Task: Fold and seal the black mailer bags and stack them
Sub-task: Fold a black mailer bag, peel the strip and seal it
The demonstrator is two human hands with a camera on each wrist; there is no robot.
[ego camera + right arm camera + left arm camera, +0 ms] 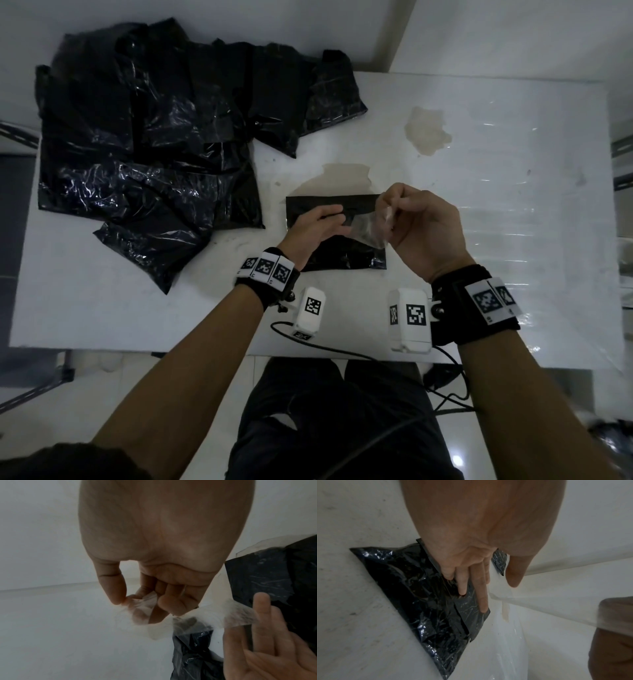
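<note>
A black mailer bag (342,257) lies flat on the white table (496,205) in front of me. My left hand (325,221) presses on it with straight fingers (481,599); up close the glossy bag (423,608) shows its folded flap under them. My right hand (392,210) is raised just right of the bag and pinches a clear peel-off strip (368,231) between thumb and fingers (135,601). The strip (240,615) stretches from that pinch back to the bag (274,574), past my left hand (267,642).
A loose pile of black mailer bags (154,144) covers the table's far left. Two yellowish stains (428,132) (346,174) mark the table beyond the bag. Cables (445,387) hang off the near edge by my legs.
</note>
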